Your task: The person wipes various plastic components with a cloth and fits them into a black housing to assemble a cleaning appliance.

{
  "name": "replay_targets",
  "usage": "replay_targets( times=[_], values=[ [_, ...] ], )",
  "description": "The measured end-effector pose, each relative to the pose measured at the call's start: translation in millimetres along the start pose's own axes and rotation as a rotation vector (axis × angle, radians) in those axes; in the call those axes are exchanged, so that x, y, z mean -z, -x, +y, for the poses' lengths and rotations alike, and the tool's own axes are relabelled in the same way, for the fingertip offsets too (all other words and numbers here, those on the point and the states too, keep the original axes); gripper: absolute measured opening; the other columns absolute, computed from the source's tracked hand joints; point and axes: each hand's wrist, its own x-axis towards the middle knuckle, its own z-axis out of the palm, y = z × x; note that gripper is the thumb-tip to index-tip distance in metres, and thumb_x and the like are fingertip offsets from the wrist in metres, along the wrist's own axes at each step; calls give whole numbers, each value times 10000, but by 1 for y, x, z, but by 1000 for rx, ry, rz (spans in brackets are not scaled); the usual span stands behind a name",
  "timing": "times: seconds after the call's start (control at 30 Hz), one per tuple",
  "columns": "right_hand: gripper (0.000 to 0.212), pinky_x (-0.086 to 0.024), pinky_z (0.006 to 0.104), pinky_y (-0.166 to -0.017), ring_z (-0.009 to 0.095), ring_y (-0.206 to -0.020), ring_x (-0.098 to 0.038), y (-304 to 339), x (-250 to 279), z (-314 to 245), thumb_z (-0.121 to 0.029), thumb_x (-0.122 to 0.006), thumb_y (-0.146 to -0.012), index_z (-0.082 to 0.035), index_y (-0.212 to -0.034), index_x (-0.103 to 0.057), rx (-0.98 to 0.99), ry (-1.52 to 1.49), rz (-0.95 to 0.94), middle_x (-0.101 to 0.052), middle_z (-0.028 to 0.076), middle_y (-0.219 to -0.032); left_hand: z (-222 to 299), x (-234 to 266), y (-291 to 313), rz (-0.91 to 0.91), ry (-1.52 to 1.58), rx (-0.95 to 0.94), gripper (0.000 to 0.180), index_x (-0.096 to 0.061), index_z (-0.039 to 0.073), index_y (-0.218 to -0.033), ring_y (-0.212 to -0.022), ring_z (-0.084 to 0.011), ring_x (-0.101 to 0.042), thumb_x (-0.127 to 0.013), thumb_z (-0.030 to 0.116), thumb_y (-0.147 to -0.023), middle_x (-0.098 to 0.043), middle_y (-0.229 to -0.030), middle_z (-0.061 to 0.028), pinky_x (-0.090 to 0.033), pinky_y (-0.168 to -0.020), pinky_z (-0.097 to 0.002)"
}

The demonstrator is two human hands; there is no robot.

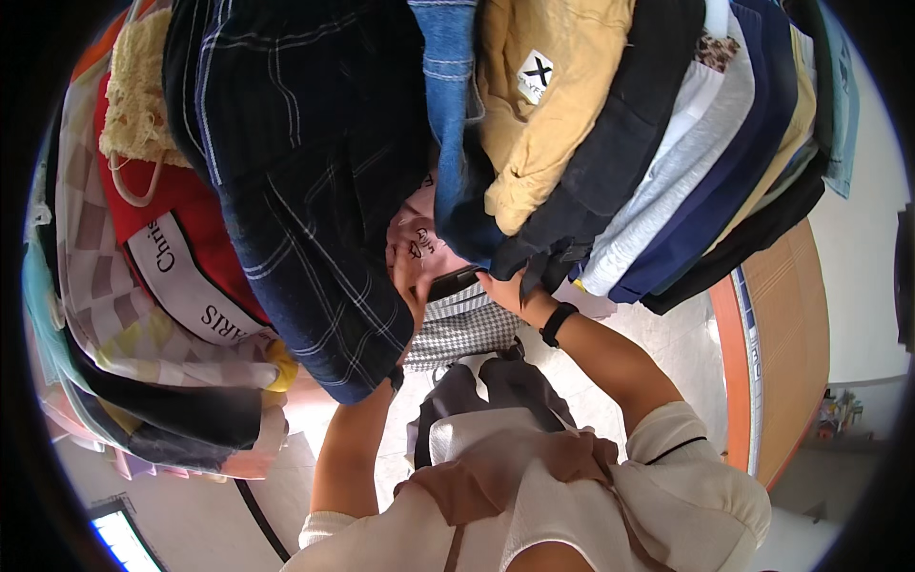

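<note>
Between the hanging clothes, a pink printed garment (424,229) shows in a narrow gap, with a dark band (453,283) below it. My left hand (410,291) is at the left side of this gap, its fingers closed against the pink cloth, partly behind a dark plaid garment (315,248). On the right, my right hand (512,291), with a black band at the wrist, pinches the pink garment's lower edge by the dark band; some of its fingers are hidden. Below both hands hangs a checkered black-and-white cloth (457,329).
Blue denim (450,105), a tan garment (553,105) and several dark and light clothes crowd the right. Red cloth (176,238) and pale checked cloth (91,276) hang left. A tan panel with an orange edge (732,362) stands at right, above a pale floor (658,348).
</note>
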Motion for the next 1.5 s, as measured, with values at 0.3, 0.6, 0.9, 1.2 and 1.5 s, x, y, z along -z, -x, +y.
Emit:
replay_targets(
  times=[0.3, 0.6, 0.9, 1.2, 1.5],
  values=[
    [285, -421, 408, -890, 331, -1014, -537, 8, -89, 51, -206, -551, -857, -54, -1098, -535, -513, -720, 59, -570, 159, -1066, -12, -29, -5, -63, 461, 107, 703, -414, 335, -1369, -1298, -476, -209, -726, 274, -742, -206, -1504, -98, -272, -1044, -540],
    [349, -420, 431, -913, 369, -1069, -515, 51, -95, 38, -109, -533, -812, -18, -1149, -529, -343, -614, -57, -537, 232, -1132, 15, -11, 7, -73, -365, -77, 707, -395, 327, -1377, -1343, -441, -181, -719, 268, -751, -229, -1494, -105, -322, -1011, -543],
    [530, -224, 605, -1041, 351, -1320, -296, 123, 63, 22, -153, -607, -773, -95, -1288, -493, 56, -544, -398, -211, 172, -1482, 96, -19, 83, -374, -737, 180, 809, -212, 306, -1458, -1407, -368, -1, -653, 288, -780, -108, -1534, -42, 15, -1006, -723],
    [440, -283, 593, -1011, 402, -1297, -322, 436, 129, 174, -339, -596, -806, -124, -1189, -564, -477, -424, -674, -472, 162, -1310, 271, -178, 164, -812, -596, 122, 618, -408, 155, -1337, -1301, -299, -302, -619, 379, -801, -200, -1457, -70, -198, -1034, -632],
    [393, -286, 587, -1011, 379, -1259, -356, 602, 195, 245, -344, -585, -812, -126, -1139, -595, -1131, -429, -602, -527, 130, -1225, 414, -364, 192, -1228, 2, -369, 437, -572, 22, -1105, -936, -328, -618, -632, 351, -823, -648, -996, -168, -485, -814, -375]
  ],
)
